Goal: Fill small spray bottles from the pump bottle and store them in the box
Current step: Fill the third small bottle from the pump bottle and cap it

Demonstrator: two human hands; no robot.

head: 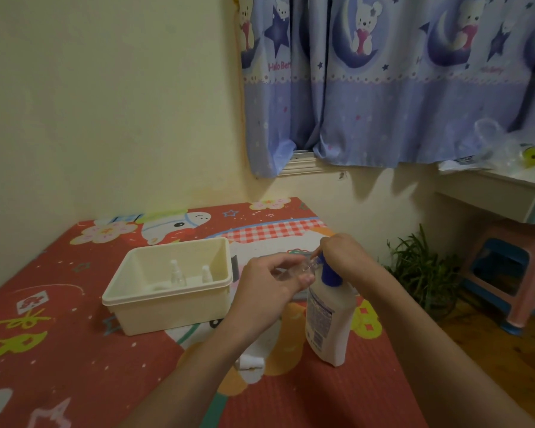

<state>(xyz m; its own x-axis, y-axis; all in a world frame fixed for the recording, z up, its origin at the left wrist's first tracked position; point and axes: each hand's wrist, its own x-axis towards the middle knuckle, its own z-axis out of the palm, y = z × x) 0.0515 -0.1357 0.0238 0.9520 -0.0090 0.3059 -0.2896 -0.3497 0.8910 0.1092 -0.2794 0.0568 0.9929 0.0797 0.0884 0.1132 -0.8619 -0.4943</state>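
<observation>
A white pump bottle (329, 319) with a blue pump head stands on the red patterned mat. My right hand (344, 253) rests on top of the pump head. My left hand (269, 284) holds a small clear spray bottle (303, 269) tilted on its side, its open mouth at the pump's nozzle. A cream plastic box (167, 307) sits to the left with two small spray bottles (177, 274) (207, 273) standing upright inside. A small white spray cap (250, 363) lies on the mat under my left forearm.
The mat covers a low surface (59, 350) set against the yellow wall corner. To the right stand a green plant (423, 273), a pink and blue stool (507, 270) and a white desk (491, 193). A blue curtain hangs above.
</observation>
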